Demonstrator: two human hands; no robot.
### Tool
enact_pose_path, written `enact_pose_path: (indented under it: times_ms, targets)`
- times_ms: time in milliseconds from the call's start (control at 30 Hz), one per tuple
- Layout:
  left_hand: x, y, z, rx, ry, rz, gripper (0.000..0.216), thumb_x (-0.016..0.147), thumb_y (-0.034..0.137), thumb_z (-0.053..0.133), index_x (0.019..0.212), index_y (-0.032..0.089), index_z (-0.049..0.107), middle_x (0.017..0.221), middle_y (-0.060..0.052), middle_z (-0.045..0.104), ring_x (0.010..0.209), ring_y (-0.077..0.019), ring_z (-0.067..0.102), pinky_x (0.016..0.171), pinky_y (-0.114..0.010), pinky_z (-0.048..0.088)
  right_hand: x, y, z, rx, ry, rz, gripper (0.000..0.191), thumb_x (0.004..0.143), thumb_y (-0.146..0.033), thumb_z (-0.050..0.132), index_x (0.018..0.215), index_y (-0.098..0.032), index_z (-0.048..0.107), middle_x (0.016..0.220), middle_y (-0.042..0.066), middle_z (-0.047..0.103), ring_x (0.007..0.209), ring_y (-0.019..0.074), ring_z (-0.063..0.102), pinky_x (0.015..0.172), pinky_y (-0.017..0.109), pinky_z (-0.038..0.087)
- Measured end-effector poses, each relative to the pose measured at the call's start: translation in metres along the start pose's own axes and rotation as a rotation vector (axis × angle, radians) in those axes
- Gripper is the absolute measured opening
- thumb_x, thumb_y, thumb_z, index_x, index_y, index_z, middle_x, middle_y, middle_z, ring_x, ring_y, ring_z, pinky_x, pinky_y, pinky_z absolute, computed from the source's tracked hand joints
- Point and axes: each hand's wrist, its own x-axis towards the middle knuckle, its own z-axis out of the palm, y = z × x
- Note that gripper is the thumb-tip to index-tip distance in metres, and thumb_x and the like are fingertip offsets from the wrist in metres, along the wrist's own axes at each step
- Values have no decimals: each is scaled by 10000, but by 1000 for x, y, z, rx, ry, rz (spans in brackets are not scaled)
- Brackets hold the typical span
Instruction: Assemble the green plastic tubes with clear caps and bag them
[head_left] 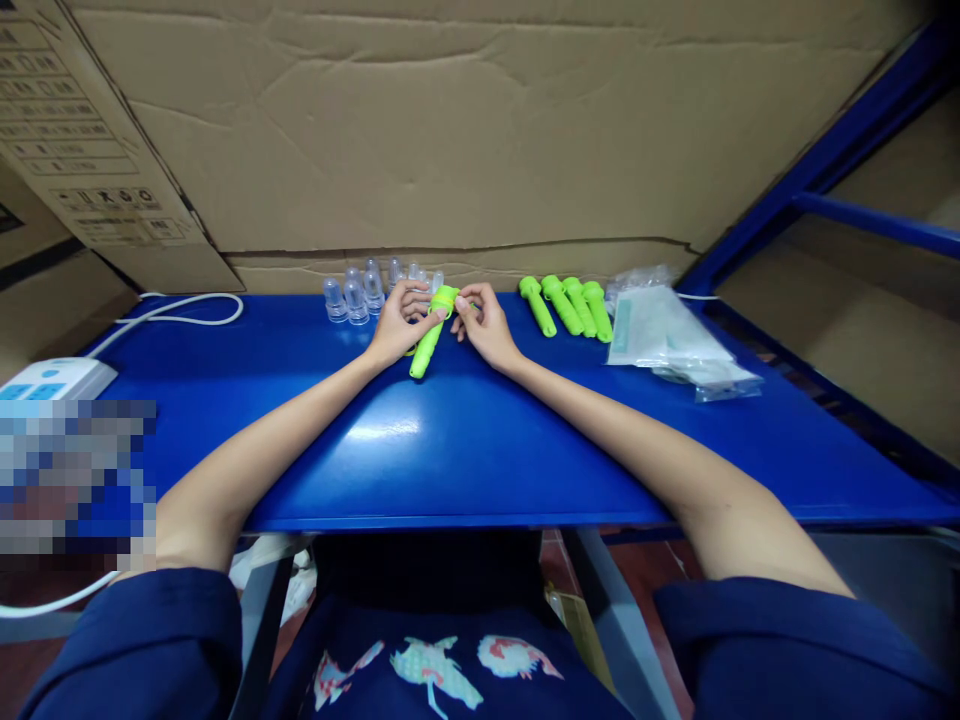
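Over the middle of the blue table, my left hand (400, 322) grips a lime-green flashlight-shaped plastic piece (426, 350) near its wide end. The narrow end points down toward me, tilted a little left. On the other side, my right hand (485, 322) has its thumb and forefinger pinched at the wide end, partly covering it. A thin yellowish loop (410, 351) shows beside the piece, under my left hand. Behind my left hand stand several clear plastic domed caps (355, 298), some of them partly hidden. Right of my right hand lie several similar lime-green pieces (564, 305).
Clear plastic bags with pale contents (664, 335) lie at the right of the blue table (480, 450). A white power strip (64, 378) with a white cable (187, 310) is at the left. Cardboard (450, 130) rises behind, and a blue metal frame (795, 190) stands right.
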Motion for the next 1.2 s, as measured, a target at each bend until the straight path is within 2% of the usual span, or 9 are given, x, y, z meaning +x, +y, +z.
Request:
enact_pose_path:
  times_ms: [167,300,400,567,733,833,1000,1200]
  targets:
    - [-1,2,0,41,-8,53,471,700,401,856,991,173,565,1069,-58,681,787,-94,671,709,-217,527,2,0,0,98,-103,35,659,786,-758,660,1189,-267,485,917,12,654,661,138,660,529,256,544]
    - [2,0,-4,-42,-33,-27,393,755,389,817,976,167,579,971,-58,713,910,-147,711,850,-286,571,3,-1,-4,114,-116,44,610,767,-768,672,1050,-233,586,866,29,680,673,154,655,570,285,555]
    - [3,0,-5,-66,-69,-51,437,744,418,831,1008,161,597,997,-72,721,972,-165,715,892,-308,578,4,-4,-4,121,-93,43,589,760,-776,671,946,-222,601,800,16,664,649,143,635,593,285,557]
    - [1,3,-3,-82,-146,-123,617,648,452,900,1097,146,610,1010,-75,730,794,-131,723,773,-265,581,3,-10,-4,116,-72,61,640,702,-813,680,877,-200,622,738,10,653,611,130,618,602,279,556]
    - [2,4,-6,-113,-190,-221,645,642,424,902,1134,116,620,936,-82,753,797,-165,738,757,-279,570,3,-8,-6,116,-75,63,621,705,-806,679,808,-196,620,634,-2,644,538,118,597,572,266,551]
    - [3,5,-7,-152,-176,-266,627,667,410,890,1147,101,631,914,-91,767,811,-182,749,787,-298,575,2,-6,-5,81,-68,29,619,768,-792,637,918,-192,649,630,-7,641,530,118,601,555,256,543]
    - [2,10,-7,-207,-147,-328,564,762,363,835,1197,82,613,930,-111,784,824,-187,762,829,-312,585,-3,-10,-5,-53,-49,-37,617,898,-692,571,1295,-220,592,726,-14,640,554,132,616,520,254,516]
    - [4,18,-11,-187,-201,-424,396,861,279,737,1176,64,632,796,-86,777,707,-149,736,744,-266,583,1,-17,-18,-324,-214,-117,432,1008,-481,476,1303,-208,634,615,-30,610,492,141,576,596,289,536]
